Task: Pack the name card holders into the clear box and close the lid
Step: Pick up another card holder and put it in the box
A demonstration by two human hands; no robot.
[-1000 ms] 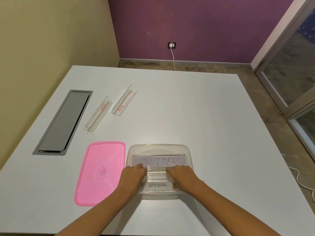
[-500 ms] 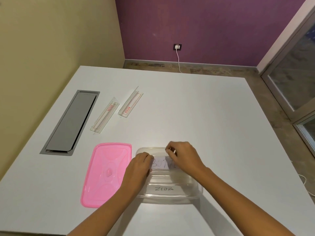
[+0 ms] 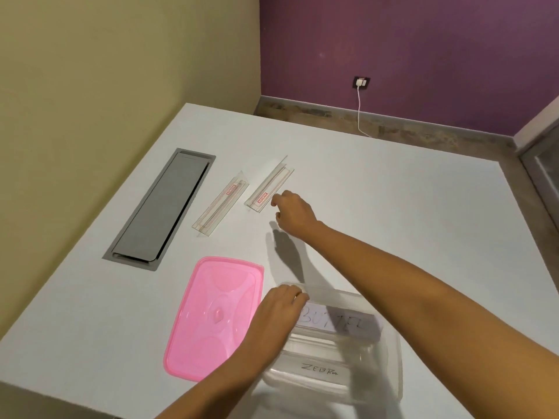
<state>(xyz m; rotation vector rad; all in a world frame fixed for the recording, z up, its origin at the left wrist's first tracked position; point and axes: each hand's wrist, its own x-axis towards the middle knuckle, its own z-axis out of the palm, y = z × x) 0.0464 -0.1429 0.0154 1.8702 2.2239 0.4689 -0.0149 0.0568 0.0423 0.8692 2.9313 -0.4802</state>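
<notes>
The clear box (image 3: pixel 390 367) stands at the table's near edge with two name card holders inside, one reading "BUTTER" (image 3: pixel 341 323) and one reading "ZEBRA" (image 3: pixel 320 370). My left hand (image 3: pixel 276 313) rests on the box's left rim, holding nothing that I can see. The pink lid (image 3: pixel 211 316) lies flat just left of the box. Two empty clear card holders lie farther out: one on the left (image 3: pixel 219 204), one on the right (image 3: pixel 269 187). My right hand (image 3: pixel 295 213) is stretched out, fingers apart, just right of the right holder, not touching it.
A grey cable hatch (image 3: pixel 163 207) is set into the white table (image 3: pixel 393 192) at the left. Beyond the table's far edge are a purple wall, a socket with a white cable (image 3: pixel 360 110), and the floor.
My right hand has left the box and reached forward and left to the nearer loose holder. The left hand stays at the box's left rim. The camera has turned left.
</notes>
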